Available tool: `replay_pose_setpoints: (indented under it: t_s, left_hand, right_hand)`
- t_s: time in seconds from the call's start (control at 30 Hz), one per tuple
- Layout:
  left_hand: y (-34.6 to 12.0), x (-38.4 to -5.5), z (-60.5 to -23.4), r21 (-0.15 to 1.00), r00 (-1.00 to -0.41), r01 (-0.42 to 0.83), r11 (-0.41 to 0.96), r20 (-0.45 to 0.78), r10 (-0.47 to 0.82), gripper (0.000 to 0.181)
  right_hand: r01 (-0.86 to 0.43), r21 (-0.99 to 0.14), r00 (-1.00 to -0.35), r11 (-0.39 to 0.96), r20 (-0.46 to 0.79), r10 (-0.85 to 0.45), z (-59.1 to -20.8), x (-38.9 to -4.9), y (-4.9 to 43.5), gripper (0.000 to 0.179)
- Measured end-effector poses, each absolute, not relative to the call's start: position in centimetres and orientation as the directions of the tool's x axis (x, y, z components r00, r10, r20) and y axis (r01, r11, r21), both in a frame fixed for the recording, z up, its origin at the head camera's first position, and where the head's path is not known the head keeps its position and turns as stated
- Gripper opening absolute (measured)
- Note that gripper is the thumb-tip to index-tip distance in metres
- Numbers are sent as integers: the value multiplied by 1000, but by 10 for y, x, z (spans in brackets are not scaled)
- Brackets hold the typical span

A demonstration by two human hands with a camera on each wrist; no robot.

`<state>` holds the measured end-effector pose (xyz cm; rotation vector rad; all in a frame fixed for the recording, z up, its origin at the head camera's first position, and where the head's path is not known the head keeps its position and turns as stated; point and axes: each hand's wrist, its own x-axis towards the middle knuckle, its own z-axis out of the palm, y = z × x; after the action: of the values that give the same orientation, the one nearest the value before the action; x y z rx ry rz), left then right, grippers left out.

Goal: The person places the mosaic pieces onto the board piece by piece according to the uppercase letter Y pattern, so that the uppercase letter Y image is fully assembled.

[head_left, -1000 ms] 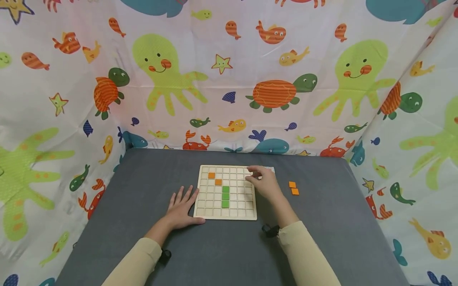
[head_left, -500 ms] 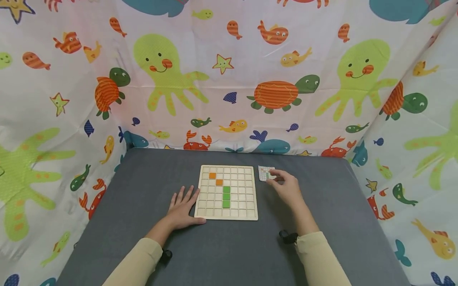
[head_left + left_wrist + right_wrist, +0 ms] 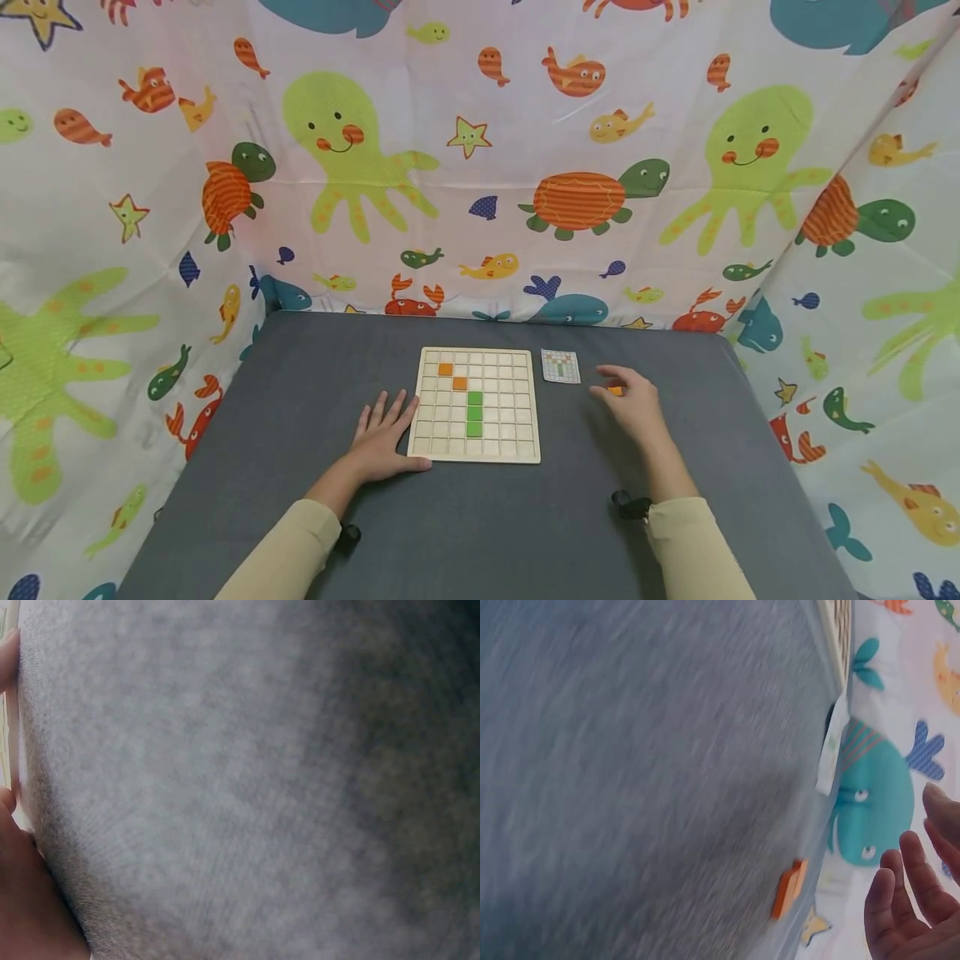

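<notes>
A pale wooden grid board [image 3: 512,417] lies flat on the table. Two orange square tiles [image 3: 446,369] sit in its cells diagonally, with a column of three green tiles [image 3: 475,413] below. My left hand [image 3: 378,446] rests at the board's lower left corner, fingers spread and touching its edge. To the right of the board, my right hand [image 3: 636,408] hovers over loose orange tiles [image 3: 788,890], which it partly hides in the head view. In the right wrist view its fingers [image 3: 922,881] are loosely bent, apart from the tiles, and hold nothing.
A small printed card [image 3: 561,367] with a coloured grid lies between the board and my right hand. Grey cloth [image 3: 480,533] covers the table. A curtain [image 3: 442,200] with sea animals hangs behind and along both sides.
My right hand has moved right, from above the board's upper right corner, past the card, to the loose orange tiles. The card is uncovered now. My left hand stays in place.
</notes>
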<state>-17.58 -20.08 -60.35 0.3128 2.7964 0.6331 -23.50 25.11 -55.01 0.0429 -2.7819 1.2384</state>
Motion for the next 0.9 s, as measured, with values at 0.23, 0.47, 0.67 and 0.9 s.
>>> replay_pose_setpoints:
  t_s: [0.23, 0.47, 0.67, 0.9]
  left_hand:
    - [-201, -174, -602, 432, -943, 155, 888, -203, 263, 121]
    - [-202, -176, -608, 446, -944, 142, 884, -208, 256, 123]
    - [-203, -178, -614, 451, -947, 137, 882, -201, 250, 126]
    - [-204, -177, -612, 454, -947, 148, 879, -192, 259, 126]
  right_hand:
    - [45, -696, -998, 717, -5, 58, -559, -234, 278, 44]
    - [86, -678, -996, 730, -64, 58, -569, -234, 290, 45]
    - [112, -653, -992, 749, -113, 50, -579, -235, 292, 44]
    - [124, -627, -990, 769, -134, 51, -583, -238, 292, 35]
